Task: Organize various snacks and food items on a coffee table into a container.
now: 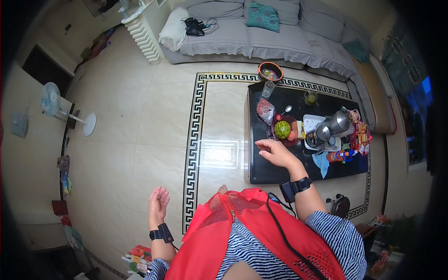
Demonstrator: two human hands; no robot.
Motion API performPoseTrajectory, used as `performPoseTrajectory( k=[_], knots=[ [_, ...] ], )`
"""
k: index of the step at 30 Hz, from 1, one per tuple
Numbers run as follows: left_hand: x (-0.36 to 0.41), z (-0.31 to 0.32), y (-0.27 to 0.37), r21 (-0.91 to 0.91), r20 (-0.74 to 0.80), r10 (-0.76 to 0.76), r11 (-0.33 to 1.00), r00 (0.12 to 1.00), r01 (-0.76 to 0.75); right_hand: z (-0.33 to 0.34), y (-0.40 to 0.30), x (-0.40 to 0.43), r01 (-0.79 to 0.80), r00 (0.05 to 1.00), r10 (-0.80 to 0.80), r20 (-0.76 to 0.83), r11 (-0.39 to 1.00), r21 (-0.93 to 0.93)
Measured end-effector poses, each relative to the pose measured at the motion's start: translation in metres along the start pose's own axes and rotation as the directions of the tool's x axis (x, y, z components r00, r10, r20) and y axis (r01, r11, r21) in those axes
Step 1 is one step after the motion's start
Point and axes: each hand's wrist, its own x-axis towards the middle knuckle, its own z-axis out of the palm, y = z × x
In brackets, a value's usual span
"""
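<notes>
My left hand (159, 203) hangs over the tiled floor at the lower left, fingers slightly curled and nothing in it. Above the near left part of a black coffee table (276, 168) I hold out my right hand (276, 152), also bare, its thumb apart from the fingers. Just beyond it is a fruit bowl (292, 138) with a striped green melon (282, 129) and reddish fruit. A plastic bag of small red items (266, 110) and a metal spoon (287, 109) lie behind the bowl. To the right, a white tray (311, 120) carries a steel vacuum flask (337, 122) and other vessels.
A light blue cloth (321, 163) and an orange bottle (337, 156) lie at the table's right. A glass (268, 89) and a glass mug (310, 97) stand farther back. Behind are a waste bin (270, 71) and a grey sofa (227, 38). A standing fan (50, 99) is left, a wheeled stool (340, 206) right.
</notes>
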Motion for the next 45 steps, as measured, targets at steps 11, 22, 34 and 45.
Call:
performPoseTrajectory(
  k=[11,22,34,45],
  knots=[
    [0.073,0.047,0.034,-0.012,0.174,-0.072,0.997,0.982,0.075,-0.007,-0.003,0.038,-0.125,0.991,0.126,-0.035,0.992,0.012],
    [0.147,0.118,0.116,0.043,0.07,-0.039,0.998,0.997,0.036,-0.05,0.051,0.162,-0.026,0.987,0.049,-0.151,0.988,0.151],
    [0.244,0.283,0.179,0.153,0.262,-0.099,0.986,0.96,0.06,-0.126,0.09,0.236,-0.119,0.949,0.156,-0.275,0.982,0.146],
    [0.409,0.454,0.243,0.444,0.439,-0.293,0.893,0.849,0.078,-0.159,0.12,0.256,-0.252,0.717,0.296,-0.632,0.954,0.161]
  ],
)
